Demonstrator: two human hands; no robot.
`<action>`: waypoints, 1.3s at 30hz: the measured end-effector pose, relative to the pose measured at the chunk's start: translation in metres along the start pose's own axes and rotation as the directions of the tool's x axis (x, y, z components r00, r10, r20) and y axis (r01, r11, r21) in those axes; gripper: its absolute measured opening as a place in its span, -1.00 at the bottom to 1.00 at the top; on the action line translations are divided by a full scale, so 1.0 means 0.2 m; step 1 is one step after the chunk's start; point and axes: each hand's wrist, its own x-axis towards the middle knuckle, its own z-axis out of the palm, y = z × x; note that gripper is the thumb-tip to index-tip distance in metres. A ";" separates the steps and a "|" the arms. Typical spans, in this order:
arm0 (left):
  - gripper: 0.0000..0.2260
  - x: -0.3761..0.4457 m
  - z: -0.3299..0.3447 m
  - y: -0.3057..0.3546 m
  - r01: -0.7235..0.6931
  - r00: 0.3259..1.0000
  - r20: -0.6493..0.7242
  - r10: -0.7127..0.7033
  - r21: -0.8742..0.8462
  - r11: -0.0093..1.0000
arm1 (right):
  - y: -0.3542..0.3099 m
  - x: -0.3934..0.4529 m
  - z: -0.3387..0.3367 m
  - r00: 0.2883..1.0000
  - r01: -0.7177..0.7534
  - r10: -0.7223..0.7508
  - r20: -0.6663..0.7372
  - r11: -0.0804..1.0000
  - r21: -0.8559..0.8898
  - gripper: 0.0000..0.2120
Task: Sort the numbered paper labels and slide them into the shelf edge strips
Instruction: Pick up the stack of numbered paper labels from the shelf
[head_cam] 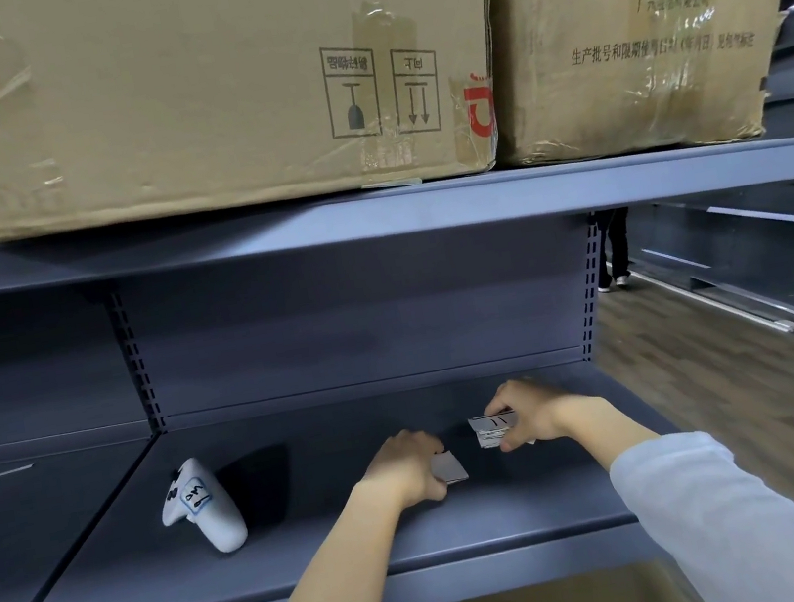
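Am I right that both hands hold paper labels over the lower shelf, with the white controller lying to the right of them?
Nearly. In the head view the left hand and right hand do each hold paper labels over the lower shelf, but the white controller lies to the left of them, not the right.

On the shelf (116, 579), a controller (204, 508) lies left of two hands (405, 466) holding labels (493, 428); boxes (195, 88) sit above.

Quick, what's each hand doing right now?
Left hand: holds a single label, blank side up.
Right hand: pinches a stack of labels, top one marked 11.
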 end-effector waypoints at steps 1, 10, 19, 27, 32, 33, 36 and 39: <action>-0.67 0.00 0.00 0.00 -0.002 1.000 0.001 0.002 -0.005 1.000 | 0.00 0.00 0.00 1.000 -0.002 0.002 0.001 1.000 0.005 -0.79; -0.72 0.01 -0.02 0.00 -0.020 1.000 -0.009 0.020 0.009 1.000 | 0.01 -0.01 0.00 1.000 0.002 -0.002 0.006 1.000 -0.007 -0.77; -0.81 -0.04 -0.11 -0.14 0.067 0.997 -0.033 -0.065 0.054 0.996 | -0.15 0.11 0.03 0.994 0.106 -0.106 0.000 0.994 0.035 -0.69; -0.79 -0.62 -0.40 -0.46 0.378 0.892 -0.309 -0.330 0.110 0.919 | -0.77 0.32 0.15 0.871 0.480 -0.481 0.097 0.877 0.030 -0.91; -0.87 -1.26 -0.32 -0.49 0.669 0.699 -0.372 -0.611 0.041 0.742 | -1.30 0.24 0.32 0.625 0.768 -0.750 0.217 0.640 0.001 -0.80; -0.86 -1.41 -0.28 -0.48 0.728 0.642 -0.375 -0.669 0.023 0.685 | -1.40 0.17 0.38 0.561 0.819 -0.789 0.250 0.573 -0.031 -0.89; -0.80 -1.88 -0.17 -0.38 0.867 0.437 -0.379 -0.816 -0.066 0.494 | -1.68 -0.09 0.56 0.359 0.927 -0.873 0.330 0.374 -0.022 -0.94; -0.79 -2.34 -0.09 -0.17 0.949 0.226 -0.372 -0.900 -0.124 0.289 | -1.90 -0.43 0.73 0.214 0.967 -0.899 0.383 0.249 0.044 -0.67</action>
